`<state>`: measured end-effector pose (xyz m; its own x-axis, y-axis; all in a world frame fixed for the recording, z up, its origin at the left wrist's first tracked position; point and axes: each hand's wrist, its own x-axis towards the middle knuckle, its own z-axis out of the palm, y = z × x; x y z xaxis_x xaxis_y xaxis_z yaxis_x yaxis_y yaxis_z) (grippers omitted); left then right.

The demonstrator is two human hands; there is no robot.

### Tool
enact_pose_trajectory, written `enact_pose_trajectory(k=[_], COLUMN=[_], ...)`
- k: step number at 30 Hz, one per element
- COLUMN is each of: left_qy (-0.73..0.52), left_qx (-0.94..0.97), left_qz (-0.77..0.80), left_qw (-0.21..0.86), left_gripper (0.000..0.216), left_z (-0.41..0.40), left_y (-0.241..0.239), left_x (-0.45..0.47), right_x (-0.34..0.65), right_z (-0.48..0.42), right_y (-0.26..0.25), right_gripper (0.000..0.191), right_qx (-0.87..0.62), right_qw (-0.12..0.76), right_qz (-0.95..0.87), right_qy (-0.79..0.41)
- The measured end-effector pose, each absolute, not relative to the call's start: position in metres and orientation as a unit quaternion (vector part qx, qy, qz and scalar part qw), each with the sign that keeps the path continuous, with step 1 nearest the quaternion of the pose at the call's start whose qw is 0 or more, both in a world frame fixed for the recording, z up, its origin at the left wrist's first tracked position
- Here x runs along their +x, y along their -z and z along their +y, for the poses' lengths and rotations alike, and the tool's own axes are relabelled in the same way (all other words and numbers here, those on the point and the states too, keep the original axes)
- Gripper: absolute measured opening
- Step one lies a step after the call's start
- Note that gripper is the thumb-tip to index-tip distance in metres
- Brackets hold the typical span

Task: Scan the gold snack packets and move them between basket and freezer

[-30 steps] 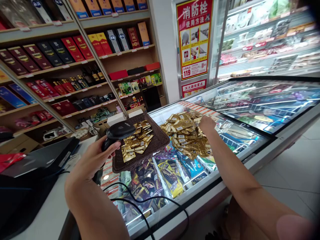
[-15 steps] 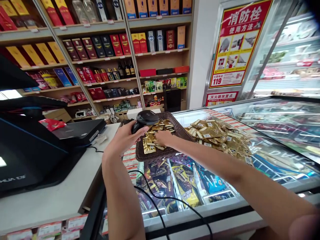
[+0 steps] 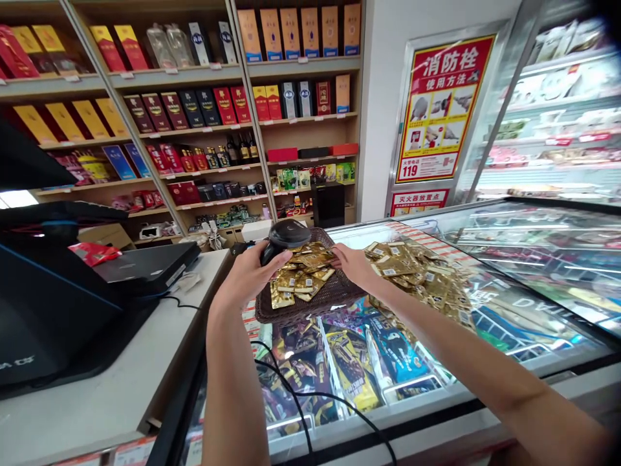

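My left hand (image 3: 252,275) is wrapped round the handle of a black barcode scanner (image 3: 290,234), its head above the far left part of a brown woven basket (image 3: 334,294). Inside the basket lie several flat gold packets (image 3: 298,283), some with small white labels. My right hand (image 3: 356,266) is over the basket's right side, fingers closed on the edge of a gold packet (image 3: 317,256); the fingertips are partly hidden. To the right, a loose pile of similar gold packets (image 3: 422,275) rests on the glass top of a chest freezer (image 3: 490,272).
Beneath the glass are bagged frozen goods (image 3: 352,369) in wire dividers. The scanner's black cable (image 3: 334,396) hangs across the front. On the left stand a counter (image 3: 160,349) and a dark checkout terminal (image 3: 53,304). Shelves of boxed bottles (image 3: 208,107) line the back wall.
My right hand has moved from the middle of the basket to its right side, now pinching a packet. My left hand still holds the scanner. The view has shifted slightly.
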<state>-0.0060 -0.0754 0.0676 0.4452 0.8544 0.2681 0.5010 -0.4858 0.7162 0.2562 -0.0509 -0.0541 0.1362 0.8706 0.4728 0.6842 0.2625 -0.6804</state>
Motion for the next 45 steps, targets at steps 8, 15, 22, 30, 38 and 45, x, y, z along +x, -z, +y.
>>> enact_pose_trajectory(k=[8, 15, 22, 30, 38, 45], left_qy=[-0.300, -0.215, -0.193, -0.191, -0.189, -0.195], left_qx=[0.797, 0.826, 0.838, 0.848, 0.844, 0.837], left_qz=[0.336, 0.350, 0.346, 0.348, 0.351, 0.364], left_qw=[0.403, 0.385, 0.376, 0.351, 0.358, 0.359], left_gripper=[0.044, 0.038, 0.034, 0.039, 0.043, 0.046], left_z=[-0.090, -0.090, -0.082, -0.083, -0.086, -0.081], left_y=[-0.069, -0.053, -0.043, -0.045, -0.049, -0.051], left_x=[0.026, 0.060, 0.069, 0.065, 0.064, 0.062], right_x=[0.313, 0.334, 0.337, 0.336, 0.336, 0.398], right_z=[-0.112, -0.119, -0.127, -0.127, -0.120, -0.111], right_y=[0.092, 0.105, 0.096, 0.099, 0.106, 0.107], right_gripper=[0.042, 0.044, 0.043, 0.044, 0.041, 0.030], right_qx=[-0.472, -0.432, -0.427, -0.436, -0.461, -0.617], right_qw=[0.589, 0.589, 0.592, 0.576, 0.567, 0.549], right_qz=[-0.618, -0.606, -0.591, -0.592, -0.597, -0.489], right_qy=[0.220, 0.316, 0.343, 0.357, 0.331, 0.281])
